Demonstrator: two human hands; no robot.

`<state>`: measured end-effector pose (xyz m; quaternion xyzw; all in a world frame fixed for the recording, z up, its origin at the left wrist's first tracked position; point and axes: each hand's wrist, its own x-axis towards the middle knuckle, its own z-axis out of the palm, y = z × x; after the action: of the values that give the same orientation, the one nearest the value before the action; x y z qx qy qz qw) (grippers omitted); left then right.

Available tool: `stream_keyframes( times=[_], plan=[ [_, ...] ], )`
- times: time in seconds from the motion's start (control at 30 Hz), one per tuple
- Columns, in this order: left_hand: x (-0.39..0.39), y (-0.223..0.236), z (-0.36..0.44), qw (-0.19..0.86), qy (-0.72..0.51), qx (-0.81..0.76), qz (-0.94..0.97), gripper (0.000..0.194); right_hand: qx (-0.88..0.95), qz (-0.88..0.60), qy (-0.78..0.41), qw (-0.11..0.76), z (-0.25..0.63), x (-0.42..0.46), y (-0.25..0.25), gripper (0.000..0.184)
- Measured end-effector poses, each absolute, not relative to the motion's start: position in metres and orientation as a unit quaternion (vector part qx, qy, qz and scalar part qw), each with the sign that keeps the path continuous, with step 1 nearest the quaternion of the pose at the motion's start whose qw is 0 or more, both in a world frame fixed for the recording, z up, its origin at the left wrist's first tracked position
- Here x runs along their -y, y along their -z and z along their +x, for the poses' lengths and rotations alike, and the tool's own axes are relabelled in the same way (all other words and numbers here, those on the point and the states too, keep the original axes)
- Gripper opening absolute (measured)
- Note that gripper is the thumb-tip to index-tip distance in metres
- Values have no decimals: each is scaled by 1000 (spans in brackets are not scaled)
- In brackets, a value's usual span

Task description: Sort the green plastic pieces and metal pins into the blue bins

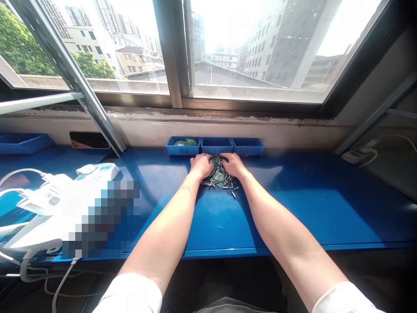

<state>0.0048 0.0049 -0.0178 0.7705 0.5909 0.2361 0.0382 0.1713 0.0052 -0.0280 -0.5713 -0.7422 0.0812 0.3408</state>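
The half-curled left hand (202, 165) and right hand (233, 164) are resting on a loose heap of silver metal pins and green pieces (218, 174) (any grip hidden), while a far blue plastic tray (183, 151) is holding some green pieces

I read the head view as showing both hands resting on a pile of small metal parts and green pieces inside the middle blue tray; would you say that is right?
Not quite: the head view shows the pile of small metal parts and green pieces lying on the blue bench top, in front of the middle blue tray, not inside it. The left hand and right hand do rest on the pile.
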Motion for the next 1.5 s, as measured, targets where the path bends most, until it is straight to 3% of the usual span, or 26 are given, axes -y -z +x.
stream_keyframes(
  times=[0.13,0.63,1.1,1.33,1.5],
  plan=[
    [-5,18,4,44,-243,-583,774,37,738,-595,-48,314,164,-4,27,27],
    [-2,16,5,50,-236,-580,778,34,663,-681,-43,310,149,0,23,23],
    [3,6,9,51,-326,-547,769,40,631,-659,-56,404,159,1,15,39],
    [4,4,9,63,-346,-489,798,27,684,-602,-49,409,154,7,11,46],
    [6,3,8,78,-343,-497,793,27,672,-577,-134,445,155,12,10,56]
  ],
)
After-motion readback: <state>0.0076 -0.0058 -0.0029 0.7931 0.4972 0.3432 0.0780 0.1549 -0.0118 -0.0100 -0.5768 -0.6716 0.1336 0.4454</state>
